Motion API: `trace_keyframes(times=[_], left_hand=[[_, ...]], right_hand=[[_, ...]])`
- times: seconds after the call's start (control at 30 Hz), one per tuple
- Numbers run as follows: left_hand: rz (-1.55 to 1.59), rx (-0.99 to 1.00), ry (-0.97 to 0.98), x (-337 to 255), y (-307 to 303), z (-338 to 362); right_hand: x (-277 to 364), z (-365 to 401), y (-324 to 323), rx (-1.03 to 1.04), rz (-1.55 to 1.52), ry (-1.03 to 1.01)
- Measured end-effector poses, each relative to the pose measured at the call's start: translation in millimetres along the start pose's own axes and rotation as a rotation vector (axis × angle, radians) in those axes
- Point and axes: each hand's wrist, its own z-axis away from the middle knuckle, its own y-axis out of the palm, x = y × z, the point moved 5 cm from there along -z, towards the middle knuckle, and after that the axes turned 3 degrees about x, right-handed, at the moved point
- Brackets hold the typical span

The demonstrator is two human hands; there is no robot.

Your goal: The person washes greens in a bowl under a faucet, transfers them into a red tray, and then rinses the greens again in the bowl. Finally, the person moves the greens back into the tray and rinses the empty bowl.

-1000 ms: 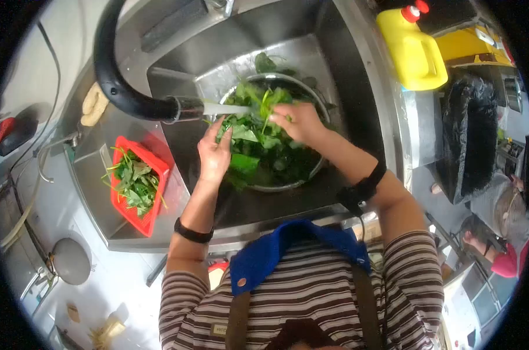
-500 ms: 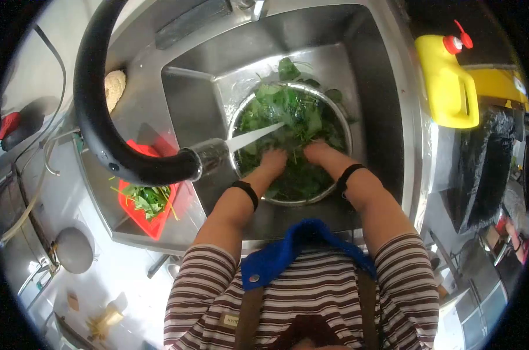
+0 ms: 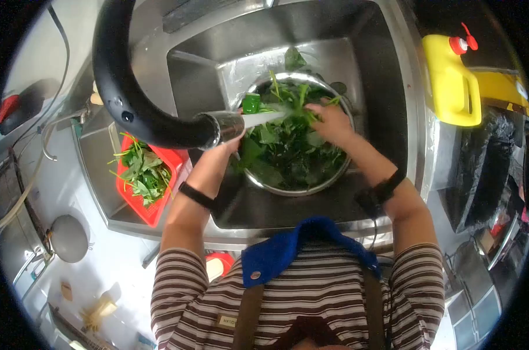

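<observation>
A round metal basin [image 3: 314, 189] full of leafy greens [image 3: 276, 160] and water stands in the steel sink. Water pours into it from the nozzle [image 3: 228, 128] of a thick black faucet [image 3: 153, 125]. My right hand [image 3: 334, 123] is at the basin's right side, fingers closed around stems and leaves lifted above the rest. At the left rim is my left hand [image 3: 234, 147], mostly covered by the nozzle, so its fingers cannot be read. Bright green leaves stick up just right of it.
Left of the sink, a red plastic basket [image 3: 153, 214] holds more greens. A yellow jug [image 3: 445, 87] with a red cap stands to the right. One loose leaf [image 3: 294, 58] lies behind the basin in the sink [image 3: 188, 87].
Both hands have come up out of the greens and moved apart, left to the rim behind the nozzle, right to the right side. Some greens are now raised in the right hand.
</observation>
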Motion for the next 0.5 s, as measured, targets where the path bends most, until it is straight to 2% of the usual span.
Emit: trace_keyframes(times=[0.03,0.07,0.1,0.13,0.17,0.23,0.3,0.37,0.4,0.47,0.5], left_hand=[[0.160,0.069,-0.116,7,-6,-15],[-0.293,0.026,-0.084,-31,21,5],[-0.228,-0.058,-0.142,-34,33,-1],[-0.161,-0.141,-0.203,-33,45,-8],[-0.094,-0.223,-0.263,-31,55,-16],[-0.027,-0.165,-0.230,-24,74,-37],[0.042,-0.165,-0.154,-9,85,-58],[-0.007,-0.043,-0.076,-28,94,-35],[0.007,0.014,-0.019,-31,94,-20],[0.033,0.125,0.102,-40,86,15],[0.016,0.135,0.076,-41,80,42]], right_hand=[[-20,-15,10,0.020,-0.219,0.001],[-37,-29,17,0.044,-0.438,0.007],[-48,-38,24,0.067,-0.657,0.014],[-52,-46,31,0.004,-0.761,0.130],[-51,-55,43,0.033,-0.867,0.226],[-39,-68,59,0.093,-1.077,0.416],[-29,-74,66,0.092,-1.171,0.332],[-45,-87,104,0.088,-1.199,0.301],[-20,-57,61,0.114,-1.134,0.240],[7,-21,19,0.073,-0.903,-0.093],[18,-8,9,0.051,-0.788,-0.255]])
